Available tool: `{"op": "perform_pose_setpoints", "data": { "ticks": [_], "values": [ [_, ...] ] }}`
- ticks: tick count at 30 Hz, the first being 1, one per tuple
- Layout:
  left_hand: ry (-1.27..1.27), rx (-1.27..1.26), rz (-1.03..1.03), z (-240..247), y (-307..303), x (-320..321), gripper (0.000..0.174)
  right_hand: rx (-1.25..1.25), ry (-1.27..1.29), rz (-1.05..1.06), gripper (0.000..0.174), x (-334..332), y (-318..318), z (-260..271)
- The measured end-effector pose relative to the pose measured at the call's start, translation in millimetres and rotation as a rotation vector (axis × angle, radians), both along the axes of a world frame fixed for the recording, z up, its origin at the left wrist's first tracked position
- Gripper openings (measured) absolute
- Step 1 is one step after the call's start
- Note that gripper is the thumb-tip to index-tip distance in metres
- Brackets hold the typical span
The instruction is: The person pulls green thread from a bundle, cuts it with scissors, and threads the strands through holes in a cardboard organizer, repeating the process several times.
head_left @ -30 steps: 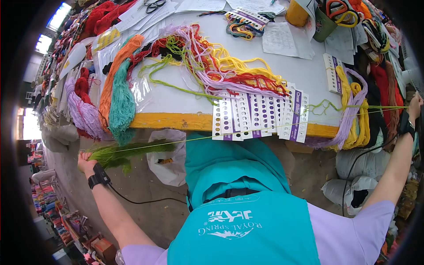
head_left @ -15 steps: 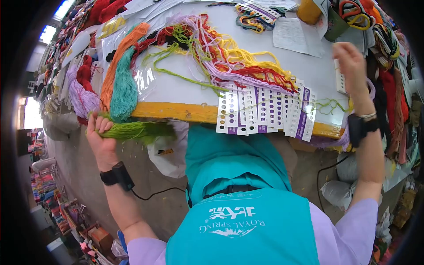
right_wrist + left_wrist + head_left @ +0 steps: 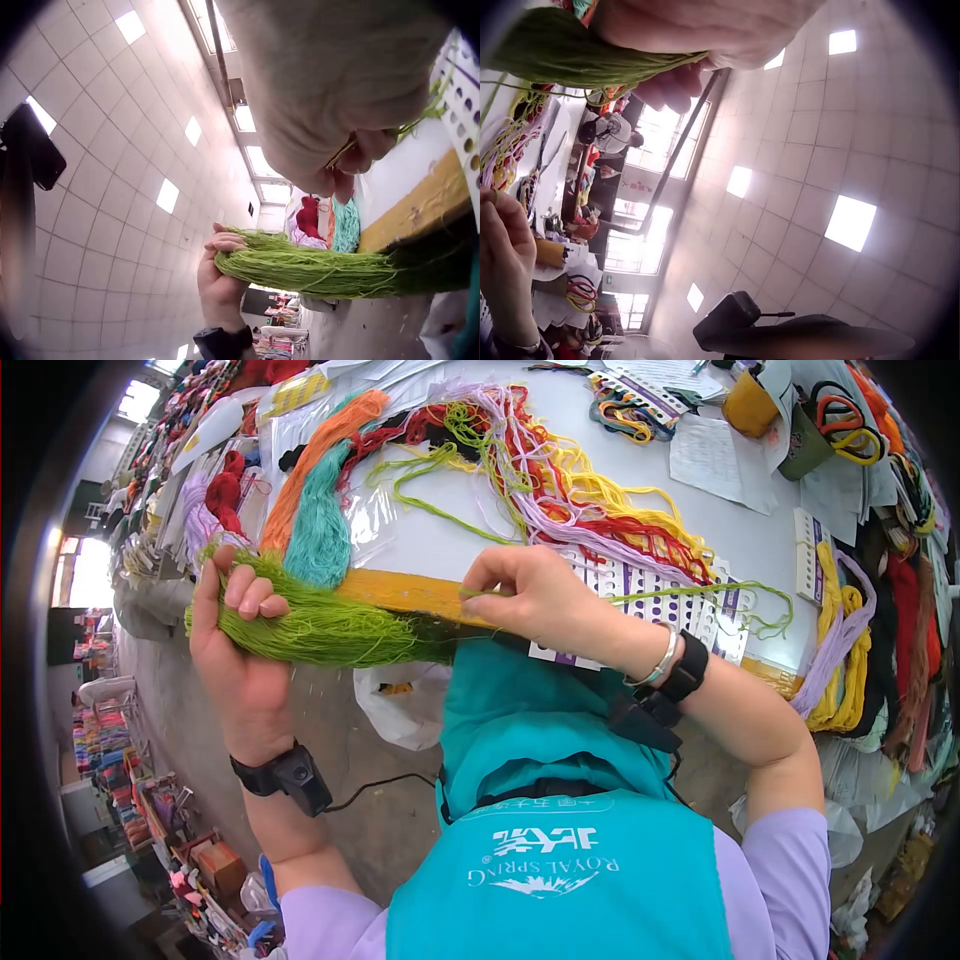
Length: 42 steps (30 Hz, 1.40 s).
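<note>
- A white-topped table [image 3: 440,550] with a worn yellow front edge [image 3: 415,592] stands under a pale ceiling [image 3: 802,142] of square tiles and bright panels.
- The left hand [image 3: 240,670] grips one end of a green skein [image 3: 335,622], fingers curled round it; the skein stretches sideways in front of the table edge.
- The right hand [image 3: 545,598], over the yellow edge, pinches a thin green strand [image 3: 341,152] between thumb and fingers, just beyond the skein's other end.
- Beneath and beside that wrist, hole-punched white-and-purple cards [image 3: 732,625] overlap in a fan; a loose green thread [image 3: 745,586] crosses them.
- Behind the skein, a teal skein [image 3: 320,525] and an orange skein [image 3: 325,455] lie side by side.
- Lilac, red and yellow threads [image 3: 590,500] spread across the tabletop beyond the right hand.
- Farther off, scissors [image 3: 855,448] with coloured handles stand in a dark green container [image 3: 806,448], near papers [image 3: 720,465].
</note>
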<state>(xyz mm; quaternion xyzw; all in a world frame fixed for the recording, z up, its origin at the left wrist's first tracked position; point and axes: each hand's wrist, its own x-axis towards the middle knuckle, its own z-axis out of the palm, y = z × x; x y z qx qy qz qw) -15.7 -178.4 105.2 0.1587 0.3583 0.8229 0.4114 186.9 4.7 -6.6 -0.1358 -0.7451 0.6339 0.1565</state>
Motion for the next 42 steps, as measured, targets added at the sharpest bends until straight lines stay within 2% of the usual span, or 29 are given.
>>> {"op": "perform_pose_setpoints", "data": {
  "ticks": [5, 12, 15, 19, 22, 24, 25, 27, 29, 31, 32, 34, 35, 37, 38, 41, 42],
  "values": [
    [0.011, 0.069, -0.067, 17, 1, 2, 0.023, 0.028, -0.048, 0.031, 0.016, -13, -25, -6],
    [0.008, 0.118, -0.128, 33, 7, 19, 0.025, 0.093, 0.092, -0.052, 0.024, -37, -51, -18],
    [0.001, 0.118, -0.137, 35, 7, 22, 0.025, 0.099, 0.043, -0.058, 0.022, -43, -54, -14],
    [-0.014, 0.126, -0.116, 34, 4, 17, 0.024, -0.014, 0.118, -0.052, 0.015, -43, -53, -20],
    [0.077, 0.094, 0.009, 26, -1, 5, 0.024, -0.112, 0.116, -0.047, 0.009, -29, -40, -15],
    [0.149, -0.074, 0.301, 27, 9, 12, 0.023, -0.181, 0.185, -0.060, 0.007, -22, -28, -17],
    [0.185, -0.158, 0.449, 27, 13, 13, 0.022, -0.329, 0.181, -0.079, 0.006, -14, -22, -16],
    [0.142, -0.106, 0.310, 5, -3, -19, 0.019, -0.626, 0.173, -0.114, 0.007, 6, -6, 15],
    [0.041, -0.046, 0.221, -22, -11, -42, 0.017, -0.589, 0.177, -0.079, 0.007, 23, 7, 28],
    [-0.120, 0.024, 0.179, -39, -8, -55, 0.017, -0.425, 0.139, -0.051, 0.007, 37, 12, 42],
    [-0.125, -0.048, 0.326, -40, -1, -55, 0.017, -0.361, 0.106, -0.018, 0.007, 46, 15, 49],
    [0.095, -0.177, 0.366, -49, 4, -59, 0.018, -0.256, 0.076, 0.037, 0.004, 61, 20, 52],
    [0.205, -0.243, 0.386, -52, 5, -59, 0.019, -0.271, 0.106, -0.029, 0.003, 66, 24, 54],
    [0.268, -0.415, 0.294, -58, 8, -49, 0.020, -0.303, 0.168, -0.167, 0.003, 81, 34, 61],
    [0.299, -0.500, 0.242, -60, 10, -42, 0.021, -0.296, 0.201, -0.243, 0.003, 88, 47, 69],
    [0.409, -0.585, -0.187, -67, -3, -22, 0.022, -0.197, 0.352, -0.424, 0.003, 99, 98, 76],
    [0.429, -0.558, -0.191, -73, -4, -14, 0.024, -0.143, 0.344, -0.448, 0.003, 103, 112, 74]
  ]
}}
